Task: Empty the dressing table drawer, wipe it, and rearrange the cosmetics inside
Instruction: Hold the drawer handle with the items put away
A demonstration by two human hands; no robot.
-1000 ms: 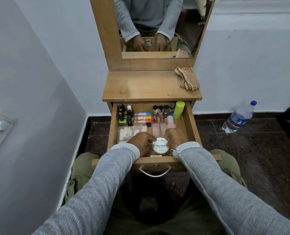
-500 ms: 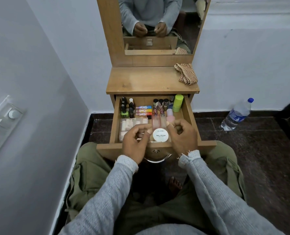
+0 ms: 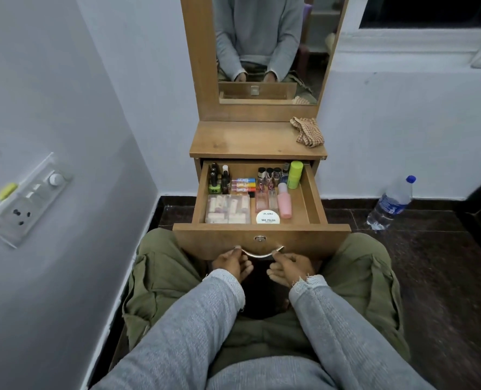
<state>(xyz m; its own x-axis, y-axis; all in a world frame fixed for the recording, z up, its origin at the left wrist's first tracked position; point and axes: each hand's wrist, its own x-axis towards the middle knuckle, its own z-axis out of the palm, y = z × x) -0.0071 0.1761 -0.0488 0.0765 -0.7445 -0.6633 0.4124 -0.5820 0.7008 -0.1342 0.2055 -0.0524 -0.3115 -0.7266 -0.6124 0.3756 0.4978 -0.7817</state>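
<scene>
The wooden drawer (image 3: 261, 230) of the dressing table stands pulled out over my lap. Inside, cosmetics sit in rows: dark nail polish bottles (image 3: 214, 178) at the back left, coloured tubes (image 3: 243, 184), small bottles and a green container (image 3: 295, 174) at the back right. Nearer the front are a clear box (image 3: 228, 208), a pink bottle (image 3: 284, 204) and a round white nail polish tin (image 3: 268, 217). My left hand (image 3: 232, 264) and my right hand (image 3: 290, 267) are below the drawer front, fingertips on the two ends of the metal handle (image 3: 261, 254).
A checked cloth (image 3: 308, 132) lies crumpled on the right of the tabletop (image 3: 247, 142) under the mirror (image 3: 267, 49). A water bottle (image 3: 391, 204) stands on the dark floor to the right. A switch panel (image 3: 25, 198) is on the left wall.
Both hands have left the inside of the drawer by the white tin and dropped to the handle on the drawer front. The camera has pulled back.
</scene>
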